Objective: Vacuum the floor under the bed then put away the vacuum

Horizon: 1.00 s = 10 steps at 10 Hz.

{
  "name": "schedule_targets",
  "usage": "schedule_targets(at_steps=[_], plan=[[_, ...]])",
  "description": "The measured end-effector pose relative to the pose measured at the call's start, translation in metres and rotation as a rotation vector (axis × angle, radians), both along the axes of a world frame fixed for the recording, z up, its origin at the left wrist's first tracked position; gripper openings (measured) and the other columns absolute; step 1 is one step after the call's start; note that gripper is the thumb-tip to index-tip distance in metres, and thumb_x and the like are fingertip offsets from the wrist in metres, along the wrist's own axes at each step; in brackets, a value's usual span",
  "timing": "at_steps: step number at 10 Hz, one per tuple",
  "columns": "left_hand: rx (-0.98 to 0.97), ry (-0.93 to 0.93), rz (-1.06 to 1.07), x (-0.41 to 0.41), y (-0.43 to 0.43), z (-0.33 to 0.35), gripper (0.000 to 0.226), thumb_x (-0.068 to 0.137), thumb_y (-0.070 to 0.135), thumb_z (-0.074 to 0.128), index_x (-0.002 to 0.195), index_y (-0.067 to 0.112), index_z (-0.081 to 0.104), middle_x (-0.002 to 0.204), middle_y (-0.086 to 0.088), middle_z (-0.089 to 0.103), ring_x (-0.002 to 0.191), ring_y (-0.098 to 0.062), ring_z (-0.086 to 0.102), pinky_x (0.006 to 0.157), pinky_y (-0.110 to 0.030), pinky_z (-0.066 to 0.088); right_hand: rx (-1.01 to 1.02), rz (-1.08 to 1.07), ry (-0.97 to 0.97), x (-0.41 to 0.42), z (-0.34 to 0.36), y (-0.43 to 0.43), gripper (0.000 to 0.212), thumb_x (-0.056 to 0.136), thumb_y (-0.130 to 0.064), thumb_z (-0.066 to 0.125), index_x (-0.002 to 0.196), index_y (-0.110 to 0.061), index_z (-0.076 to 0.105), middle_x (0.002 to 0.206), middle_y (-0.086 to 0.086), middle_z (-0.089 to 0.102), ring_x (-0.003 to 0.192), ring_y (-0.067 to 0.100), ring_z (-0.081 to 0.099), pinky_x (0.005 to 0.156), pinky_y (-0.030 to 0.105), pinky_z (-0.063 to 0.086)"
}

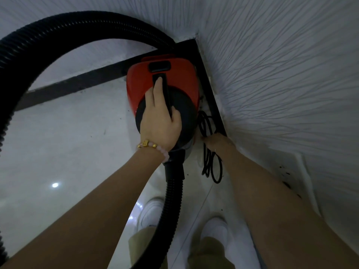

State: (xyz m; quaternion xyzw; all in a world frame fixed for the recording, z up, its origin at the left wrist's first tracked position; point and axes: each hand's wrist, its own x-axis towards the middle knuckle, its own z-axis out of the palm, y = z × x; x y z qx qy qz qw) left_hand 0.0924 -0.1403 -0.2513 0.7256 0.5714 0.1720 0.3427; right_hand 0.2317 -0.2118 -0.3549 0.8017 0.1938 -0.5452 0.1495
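A red and black canister vacuum [180, 78] sits on the pale floor in the corner of the room. My left hand [161, 117] grips its black top handle, forefinger stretched along it. The ribbed black hose [58, 35] leaves the vacuum's near end, runs down past my feet and loops high around the left side. My right hand [217, 141] holds a bundle of coiled black power cord [211, 164] beside the vacuum, close to the right wall.
Textured white walls [281, 84] meet in the corner, edged by a dark baseboard [77, 84]. My white shoes [153, 212] stand just behind the vacuum. Dark specks of dirt [287, 175] lie along the right wall. Glossy floor [58, 152] stretches to the left.
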Motion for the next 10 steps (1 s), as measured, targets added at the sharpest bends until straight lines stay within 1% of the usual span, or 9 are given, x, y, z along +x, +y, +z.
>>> schedule_targets(at_steps=[1, 2, 4, 5, 6, 7, 8, 9, 10], plan=[[0.001, -0.013, 0.003, 0.000, -0.001, -0.001, 0.063, 0.088, 0.003, 0.046, 0.146, 0.004, 0.022, 0.145, -0.019, 0.034, 0.113, -0.028, 0.048, 0.078, -0.009, 0.028, 0.040, 0.158, -0.119, 0.003, -0.005, -0.006, 0.061, 0.098, -0.053, 0.035, 0.131, -0.004, 0.051, 0.135, 0.014, 0.054, 0.121, 0.027, 0.053, 0.101, 0.036, 0.045], [-0.003, -0.021, 0.010, 0.001, -0.001, -0.001, 0.063, 0.088, 0.002, 0.047, 0.146, 0.004, 0.023, 0.144, -0.020, 0.035, 0.107, -0.025, 0.048, 0.077, -0.010, 0.028, 0.091, 0.208, -0.130, 0.002, -0.007, -0.007, 0.068, 0.088, -0.061, 0.049, 0.125, -0.004, 0.055, 0.127, 0.013, 0.060, 0.114, 0.026, 0.058, 0.091, 0.031, 0.046], [-0.009, -0.004, 0.016, 0.001, -0.001, 0.001, 0.063, 0.088, 0.005, 0.046, 0.147, 0.007, 0.023, 0.143, -0.017, 0.036, 0.104, -0.023, 0.051, 0.071, -0.013, 0.033, 0.118, 0.028, 0.012, 0.006, 0.005, -0.008, 0.075, 0.084, -0.044, 0.066, 0.138, 0.001, 0.041, 0.138, 0.016, 0.050, 0.124, 0.028, 0.050, 0.102, 0.034, 0.044], [-0.023, 0.006, 0.021, 0.002, -0.001, 0.004, 0.063, 0.088, 0.004, 0.045, 0.147, 0.007, 0.023, 0.144, -0.017, 0.036, 0.104, -0.026, 0.053, 0.073, -0.020, 0.039, 0.120, -0.097, 0.098, 0.001, 0.015, -0.007, 0.057, 0.089, -0.029, 0.062, 0.135, 0.001, 0.045, 0.133, 0.018, 0.052, 0.120, 0.030, 0.053, 0.102, 0.038, 0.046], [-0.026, 0.021, 0.014, 0.002, -0.001, 0.004, 0.063, 0.088, 0.004, 0.046, 0.147, 0.007, 0.023, 0.144, -0.017, 0.035, 0.105, -0.027, 0.053, 0.072, -0.016, 0.036, 0.113, -0.094, 0.116, -0.001, 0.021, -0.009, 0.030, 0.095, -0.022, 0.048, 0.113, -0.001, 0.058, 0.122, 0.019, 0.058, 0.109, 0.030, 0.058, 0.095, 0.036, 0.051], [-0.060, 0.023, 0.029, 0.002, -0.001, 0.007, 0.062, 0.090, 0.005, 0.045, 0.147, 0.006, 0.021, 0.146, -0.016, 0.033, 0.115, -0.027, 0.051, 0.077, -0.014, 0.034, 0.213, -0.100, 0.045, 0.000, 0.039, -0.017, 0.033, 0.096, -0.016, 0.045, 0.062, -0.016, 0.042, 0.068, 0.007, 0.046, 0.064, 0.018, 0.045, 0.059, 0.026, 0.040], [-0.125, 0.033, 0.034, 0.003, 0.001, 0.013, 0.062, 0.092, 0.006, 0.043, 0.148, 0.007, 0.016, 0.149, -0.015, 0.029, 0.120, -0.028, 0.048, 0.079, -0.012, 0.034, 0.312, -0.029, -0.087, 0.004, 0.057, -0.026, 0.037, 0.094, -0.007, 0.042, 0.058, -0.014, 0.038, 0.063, 0.002, 0.041, 0.071, 0.021, 0.047, 0.052, 0.025, 0.034], [-0.212, 0.100, -0.016, 0.002, 0.001, 0.022, 0.063, 0.095, 0.011, 0.043, 0.149, 0.009, 0.011, 0.150, -0.017, 0.027, 0.121, -0.033, 0.047, 0.093, -0.032, 0.042, 0.402, -0.026, -0.151, 0.005, 0.088, -0.029, 0.032, 0.092, -0.005, 0.044, 0.060, -0.008, 0.044, 0.064, 0.002, 0.046, 0.075, 0.023, 0.049, 0.050, 0.023, 0.031], [-0.384, 0.186, -0.056, -0.001, -0.008, 0.047, 0.073, 0.095, 0.015, 0.045, 0.151, 0.016, -0.002, 0.151, -0.020, 0.024, 0.124, -0.037, 0.044, 0.103, -0.044, 0.040, 0.575, -0.118, -0.184, -0.001, 0.138, -0.034, 0.023, 0.091, -0.003, 0.049, 0.107, 0.005, 0.065, 0.101, 0.016, 0.067, 0.093, 0.029, 0.061, 0.068, 0.025, 0.048]])
